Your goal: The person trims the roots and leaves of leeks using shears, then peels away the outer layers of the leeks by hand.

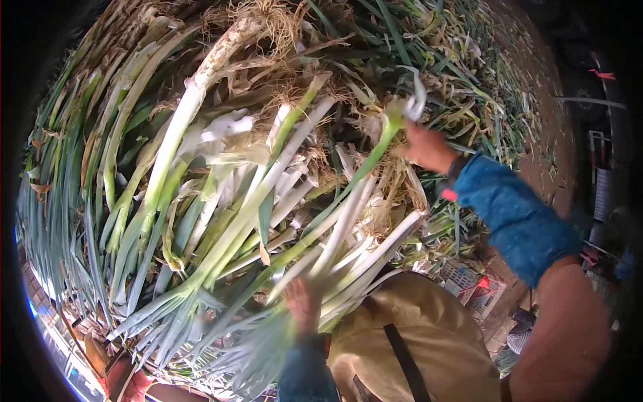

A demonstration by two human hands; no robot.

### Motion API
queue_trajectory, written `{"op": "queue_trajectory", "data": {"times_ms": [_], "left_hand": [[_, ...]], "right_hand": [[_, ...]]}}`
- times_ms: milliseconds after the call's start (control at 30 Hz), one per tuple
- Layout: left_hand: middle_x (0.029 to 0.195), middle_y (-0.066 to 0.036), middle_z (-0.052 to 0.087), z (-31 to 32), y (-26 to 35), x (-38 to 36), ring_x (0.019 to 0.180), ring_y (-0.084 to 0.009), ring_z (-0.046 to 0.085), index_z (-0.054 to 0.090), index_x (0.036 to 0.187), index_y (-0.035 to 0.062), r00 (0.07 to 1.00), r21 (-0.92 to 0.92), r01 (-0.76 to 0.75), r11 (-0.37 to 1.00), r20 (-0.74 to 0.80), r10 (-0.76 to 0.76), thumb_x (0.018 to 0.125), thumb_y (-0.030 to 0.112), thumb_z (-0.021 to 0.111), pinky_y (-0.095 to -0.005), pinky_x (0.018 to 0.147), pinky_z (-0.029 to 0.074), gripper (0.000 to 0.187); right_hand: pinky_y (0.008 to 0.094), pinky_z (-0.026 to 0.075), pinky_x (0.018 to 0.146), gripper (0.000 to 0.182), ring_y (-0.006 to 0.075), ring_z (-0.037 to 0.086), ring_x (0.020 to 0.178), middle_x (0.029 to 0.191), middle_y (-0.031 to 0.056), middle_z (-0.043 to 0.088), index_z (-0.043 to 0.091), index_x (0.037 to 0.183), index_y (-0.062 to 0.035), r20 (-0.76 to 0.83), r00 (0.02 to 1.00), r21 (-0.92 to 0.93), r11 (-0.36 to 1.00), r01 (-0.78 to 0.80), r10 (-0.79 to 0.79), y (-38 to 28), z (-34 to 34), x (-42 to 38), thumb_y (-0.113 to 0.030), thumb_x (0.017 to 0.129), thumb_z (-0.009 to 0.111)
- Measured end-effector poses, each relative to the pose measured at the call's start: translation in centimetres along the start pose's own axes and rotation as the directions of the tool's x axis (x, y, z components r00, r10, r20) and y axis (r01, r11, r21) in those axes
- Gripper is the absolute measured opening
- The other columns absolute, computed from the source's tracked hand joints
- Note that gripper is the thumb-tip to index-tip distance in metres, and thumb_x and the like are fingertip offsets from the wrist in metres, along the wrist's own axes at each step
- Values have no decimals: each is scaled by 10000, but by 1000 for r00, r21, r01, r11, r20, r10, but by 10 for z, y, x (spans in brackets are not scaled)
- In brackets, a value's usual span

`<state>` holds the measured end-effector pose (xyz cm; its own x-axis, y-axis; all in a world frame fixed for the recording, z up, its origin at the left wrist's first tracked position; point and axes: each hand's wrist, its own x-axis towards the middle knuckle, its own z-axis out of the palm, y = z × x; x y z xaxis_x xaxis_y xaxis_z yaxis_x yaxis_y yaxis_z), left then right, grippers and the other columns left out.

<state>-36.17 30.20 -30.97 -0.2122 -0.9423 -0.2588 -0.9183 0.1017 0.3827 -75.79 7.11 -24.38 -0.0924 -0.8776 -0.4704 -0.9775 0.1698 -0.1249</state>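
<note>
Near the bottom centre, my left hand, smeared by motion, closes around the stalks of a green onion, just where white turns to green. Up and to the right, my right hand pinches a long green onion leaf, which stretches down toward my left hand. A pale, blurred scrap hangs at its fingertips. More large green onions with white shafts and stringy roots lie beneath and beside both hands. One thick, dirt-covered green onion rests on top of the pile at upper left.
Peeled leaves and dry skins spread across the far right. A tan apron covers my lap. Beside it, on the ground at right, stands a white plastic crate with something red on it.
</note>
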Motion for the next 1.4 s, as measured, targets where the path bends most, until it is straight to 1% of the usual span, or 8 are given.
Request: {"op": "queue_trajectory", "data": {"times_ms": [67,200,333,533,733,1000,1267,1400], "left_hand": [[865,-104,513,2,-2,-1,831,-307,500,502,968,60,1000,-3,-12,1000,8,12,671,353,731,-432,712,395,476],[861,-111,512,0,-3,2,829,-313,500,501,985,55,1000,-10,-10,1000,28,10,685,360,730,-433,715,397,485],[872,-126,501,-7,0,9,830,-320,497,494,1017,48,1000,-26,-17,1000,22,17,679,361,734,-439,722,396,519],[1339,-230,326,-22,-21,47,1176,-398,364,350,1309,43,989,3,-72,997,126,71,570,442,772,-539,939,314,940],[1144,-194,460,-11,-9,58,1083,-376,417,389,1230,0,995,24,-10,1000,103,7,536,429,789,-522,913,321,909],[1009,-171,497,4,8,29,947,-355,467,446,1140,11,996,52,-88,995,38,86,544,390,800,-490,846,345,789],[998,-152,490,2,5,21,963,-350,455,430,1167,20,990,-17,-143,990,-1,143,522,361,806,-487,841,340,821],[979,-147,484,4,6,15,959,-350,450,428,1158,23,992,5,-104,995,70,103,522,346,795,-486,833,342,802]], "right_hand": [[407,497,582,723,280,590,582,708,140,584,345,1312,-43,207,967,85,987,133,-148,-58,32,-10,-397,768,664],[372,499,548,93,256,580,575,693,100,581,594,763,-62,-127,861,-244,856,455,-493,-42,77,21,-145,794,565],[454,474,578,141,372,604,694,726,196,595,573,877,-44,-312,947,-265,964,-10,-76,94,9,62,-161,813,526],[353,388,989,947,343,465,1188,1281,298,432,267,1330,108,134,975,154,968,-197,177,29,21,59,-552,753,623],[416,465,837,545,349,582,990,1068,230,586,594,1019,8,114,980,200,963,-183,163,-8,94,64,-453,731,620],[427,491,782,397,351,616,901,951,176,642,639,972,-70,142,971,-57,981,-186,193,51,50,53,-329,672,655],[429,496,683,189,340,620,790,821,183,636,657,836,-38,-254,965,-1,998,-60,58,128,58,65,-195,737,618],[409,500,728,210,335,626,818,875,141,661,666,915,-76,-219,904,-150,903,-403,367,223,-40,62,-232,796,594]]}}
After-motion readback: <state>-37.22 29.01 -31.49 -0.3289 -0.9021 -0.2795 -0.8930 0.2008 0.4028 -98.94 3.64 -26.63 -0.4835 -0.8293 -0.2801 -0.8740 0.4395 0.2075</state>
